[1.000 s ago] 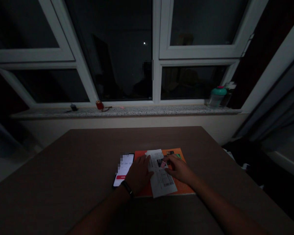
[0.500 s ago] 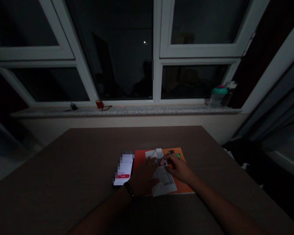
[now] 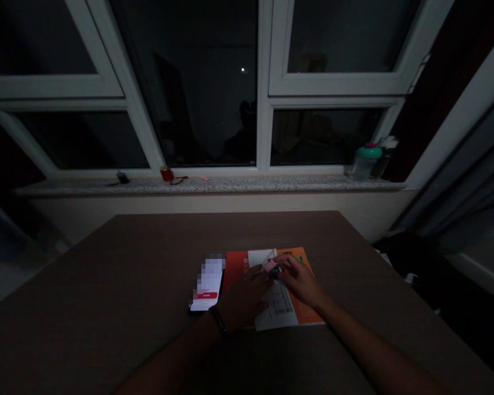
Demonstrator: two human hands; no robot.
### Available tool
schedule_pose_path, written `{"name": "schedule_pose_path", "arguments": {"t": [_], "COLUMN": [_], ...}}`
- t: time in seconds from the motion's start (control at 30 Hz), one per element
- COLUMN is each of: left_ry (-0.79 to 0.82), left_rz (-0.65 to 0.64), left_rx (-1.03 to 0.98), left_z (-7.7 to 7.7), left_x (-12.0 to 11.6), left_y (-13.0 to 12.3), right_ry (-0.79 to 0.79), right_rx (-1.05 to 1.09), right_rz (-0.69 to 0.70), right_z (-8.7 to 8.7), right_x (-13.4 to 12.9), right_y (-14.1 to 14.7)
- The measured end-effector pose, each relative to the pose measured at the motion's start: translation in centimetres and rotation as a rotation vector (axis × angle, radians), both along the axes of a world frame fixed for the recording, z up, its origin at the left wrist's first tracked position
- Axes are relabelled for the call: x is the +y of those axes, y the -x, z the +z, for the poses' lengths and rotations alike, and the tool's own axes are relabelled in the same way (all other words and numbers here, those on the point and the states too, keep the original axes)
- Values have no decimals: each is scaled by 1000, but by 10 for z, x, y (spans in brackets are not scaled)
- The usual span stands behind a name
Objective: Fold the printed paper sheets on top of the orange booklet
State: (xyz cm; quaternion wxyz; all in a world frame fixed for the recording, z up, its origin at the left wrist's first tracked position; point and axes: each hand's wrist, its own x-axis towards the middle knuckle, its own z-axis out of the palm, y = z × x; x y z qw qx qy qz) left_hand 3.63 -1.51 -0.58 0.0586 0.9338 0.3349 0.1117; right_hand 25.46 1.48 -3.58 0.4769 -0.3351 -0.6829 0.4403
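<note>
On the dark brown table lies an orange booklet [image 3: 267, 260] with a white printed paper [image 3: 278, 307] across it. My right hand [image 3: 298, 282] curls over a small pink item [image 3: 270, 266], its fingers closed about it and a dark bit beside it. My left hand [image 3: 242, 299], with a black wristband [image 3: 218, 320] on the wrist, rests on the paper's near left part, fingertips close to the pink item. A smartphone [image 3: 208, 285] with a lit screen lies left of the booklet, beside my left hand. The dim light hides fine detail.
The table [image 3: 148, 258] reaches towards a window with white frames. On the speckled stone sill [image 3: 206, 185] stand a small red object [image 3: 167, 174], a dark object [image 3: 122, 178] and a teal-lidded bottle [image 3: 366, 162]. Dark curtains hang at the right.
The pink item has shifted up and left on the paper. Both hands have drawn closer together over it, and the white paper now lies flatter on the booklet.
</note>
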Motion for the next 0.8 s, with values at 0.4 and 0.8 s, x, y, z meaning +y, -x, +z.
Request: {"name": "schedule_pose_path", "arguments": {"t": [0.4,0.8], "left_ry": [224,56], "left_rz": [200,213], "left_rx": [-105,-24], "left_z": [4,10], "left_x": [1,5], "left_y": [2,11], "right_ry": [122,54], "right_rx": [73,-82], "right_rz": [-202,-370], "right_z": [-1,0], "right_x": [7,10], "right_y": [-1,-13]}}
